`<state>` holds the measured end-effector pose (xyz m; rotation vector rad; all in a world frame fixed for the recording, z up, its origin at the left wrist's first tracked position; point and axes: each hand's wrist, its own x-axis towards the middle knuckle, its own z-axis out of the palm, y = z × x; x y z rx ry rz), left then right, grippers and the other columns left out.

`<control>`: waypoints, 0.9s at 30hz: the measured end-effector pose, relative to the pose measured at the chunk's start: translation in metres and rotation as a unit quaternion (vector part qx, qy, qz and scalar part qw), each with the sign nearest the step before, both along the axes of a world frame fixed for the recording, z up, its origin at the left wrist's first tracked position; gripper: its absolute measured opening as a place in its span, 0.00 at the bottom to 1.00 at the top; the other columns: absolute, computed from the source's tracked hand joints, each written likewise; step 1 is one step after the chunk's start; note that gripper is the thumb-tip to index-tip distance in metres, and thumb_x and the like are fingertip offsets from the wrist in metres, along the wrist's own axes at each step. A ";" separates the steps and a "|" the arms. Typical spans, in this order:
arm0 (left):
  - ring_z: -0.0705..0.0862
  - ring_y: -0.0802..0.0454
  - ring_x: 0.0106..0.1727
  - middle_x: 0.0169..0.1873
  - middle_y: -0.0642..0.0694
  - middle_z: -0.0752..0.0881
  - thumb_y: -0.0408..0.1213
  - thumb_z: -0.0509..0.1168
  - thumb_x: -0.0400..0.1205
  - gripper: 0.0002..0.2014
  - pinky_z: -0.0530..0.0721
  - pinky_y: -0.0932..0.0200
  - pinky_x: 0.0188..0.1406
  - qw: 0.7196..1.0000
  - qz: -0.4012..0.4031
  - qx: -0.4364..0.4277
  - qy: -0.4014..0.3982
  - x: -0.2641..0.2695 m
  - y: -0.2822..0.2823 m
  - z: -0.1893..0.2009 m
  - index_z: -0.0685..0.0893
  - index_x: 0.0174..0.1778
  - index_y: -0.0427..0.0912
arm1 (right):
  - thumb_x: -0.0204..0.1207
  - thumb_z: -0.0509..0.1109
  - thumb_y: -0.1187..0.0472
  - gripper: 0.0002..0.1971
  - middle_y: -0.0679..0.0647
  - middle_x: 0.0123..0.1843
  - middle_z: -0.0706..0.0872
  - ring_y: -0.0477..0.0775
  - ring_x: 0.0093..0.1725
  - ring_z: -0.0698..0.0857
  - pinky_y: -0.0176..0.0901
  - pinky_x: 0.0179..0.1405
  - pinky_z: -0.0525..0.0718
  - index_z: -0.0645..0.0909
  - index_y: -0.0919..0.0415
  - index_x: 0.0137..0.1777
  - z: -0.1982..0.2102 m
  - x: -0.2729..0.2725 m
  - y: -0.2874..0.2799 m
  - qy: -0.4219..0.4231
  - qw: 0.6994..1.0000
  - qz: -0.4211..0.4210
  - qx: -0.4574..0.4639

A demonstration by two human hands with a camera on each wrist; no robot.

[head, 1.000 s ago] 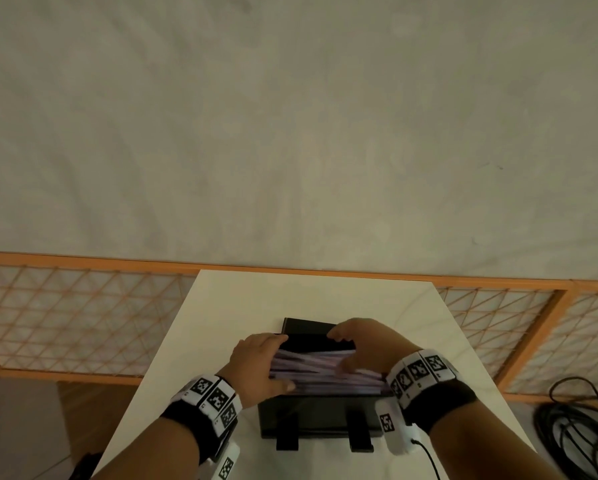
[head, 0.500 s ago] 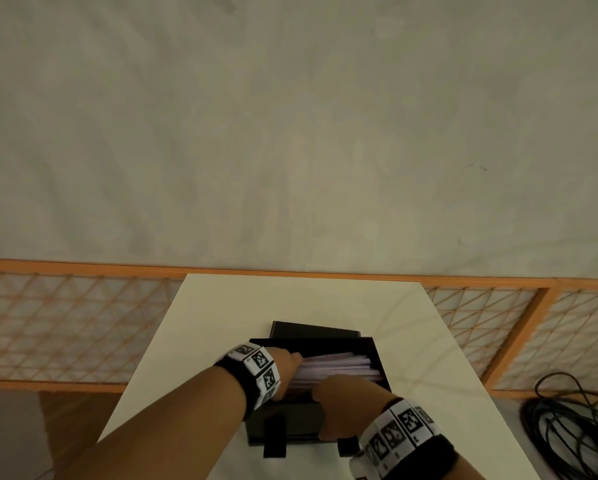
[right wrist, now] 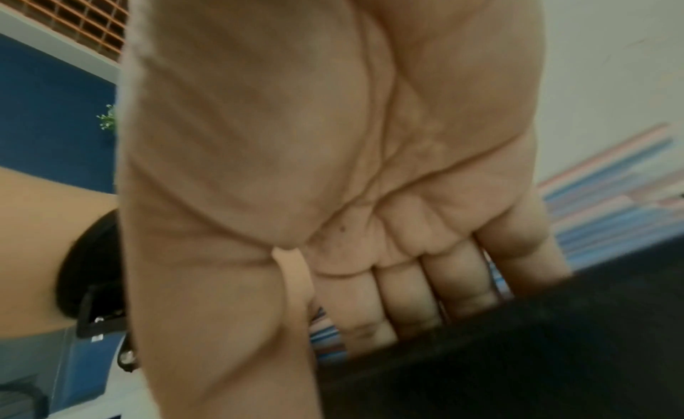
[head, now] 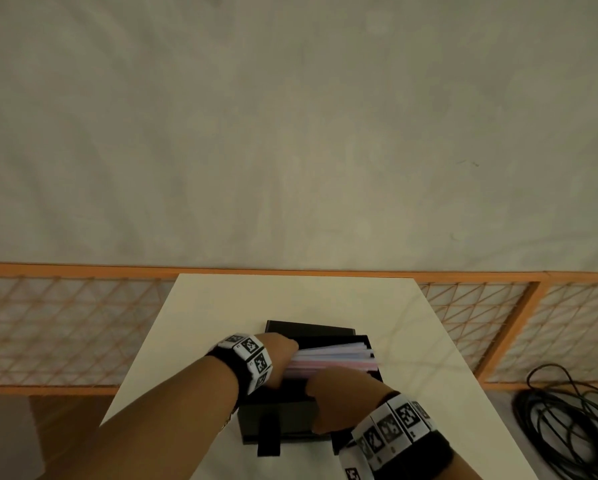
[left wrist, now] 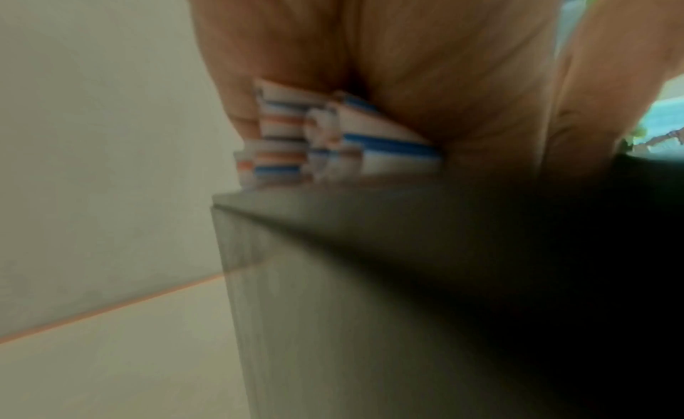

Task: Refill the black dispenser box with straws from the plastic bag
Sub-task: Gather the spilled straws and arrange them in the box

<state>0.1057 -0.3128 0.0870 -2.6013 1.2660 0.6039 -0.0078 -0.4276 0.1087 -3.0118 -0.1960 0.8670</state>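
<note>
1. The left hand (head: pixel 279 362) has its grip down inside the left end of the black dispenser box (head: pixel 280 419); in the left wrist view its fingers (left wrist: pixel 237 103) and palm close around the ends of the straws (left wrist: pixel 296 132).
2. The right hand (head: pixel 339 396) reaches over the box's near wall. In the right wrist view its fingers (right wrist: pixel 399 296) stay fairly straight and lie down on the straws; the near wall hides the fingertips, so I cannot tell whether this grip closes on anything.
3. The straws (head: pixel 332 358), in white wrappers striped pink and blue, lie lengthwise across the box as a stack, between the two hands and up to the right wall.
4. The box stands open on the near middle of the white counter (head: pixel 193 323), a black lid panel (head: pixel 308 329) showing behind it and two black feet at its near edge.
5. Both wrists carry bands with black-and-white markers.
6. Behind the counter runs an orange lattice railing (head: pixel 65 323) under a pale wall; a coil of black cable (head: pixel 567 420) lies on the floor to the right.
</note>
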 end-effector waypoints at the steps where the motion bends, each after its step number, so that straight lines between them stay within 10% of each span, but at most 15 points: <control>1: 0.85 0.40 0.51 0.52 0.38 0.85 0.34 0.71 0.73 0.17 0.80 0.53 0.46 1.000 0.007 -0.017 0.004 0.000 0.001 0.006 0.77 0.55 0.39 | 0.75 0.67 0.54 0.22 0.60 0.63 0.83 0.62 0.61 0.82 0.49 0.58 0.80 0.78 0.62 0.67 0.003 0.001 0.001 -0.001 1.000 -0.006 -0.008; 10: 0.84 0.42 0.53 0.54 0.41 0.84 0.34 0.73 0.69 0.22 0.81 0.54 0.49 0.993 0.057 -0.089 0.044 0.008 0.008 0.030 0.78 0.60 0.43 | 0.67 0.77 0.47 0.26 0.58 0.58 0.85 0.61 0.57 0.84 0.55 0.56 0.85 0.81 0.64 0.60 0.006 0.009 0.006 -0.009 1.000 0.004 0.009; 17: 0.84 0.42 0.50 0.51 0.42 0.84 0.36 0.74 0.67 0.22 0.84 0.50 0.49 0.990 0.077 -0.113 0.035 0.010 0.012 0.042 0.78 0.57 0.44 | 0.57 0.81 0.39 0.48 0.51 0.74 0.76 0.59 0.72 0.74 0.54 0.74 0.72 0.67 0.50 0.77 -0.024 0.027 -0.001 0.013 0.994 -0.067 0.083; 27: 0.82 0.44 0.48 0.49 0.44 0.82 0.36 0.73 0.67 0.22 0.84 0.50 0.48 0.986 0.096 -0.133 0.030 0.013 0.017 0.044 0.77 0.57 0.44 | 0.59 0.77 0.35 0.43 0.52 0.69 0.79 0.58 0.68 0.78 0.53 0.67 0.77 0.71 0.52 0.73 -0.028 0.030 -0.004 -0.033 0.994 -0.041 0.092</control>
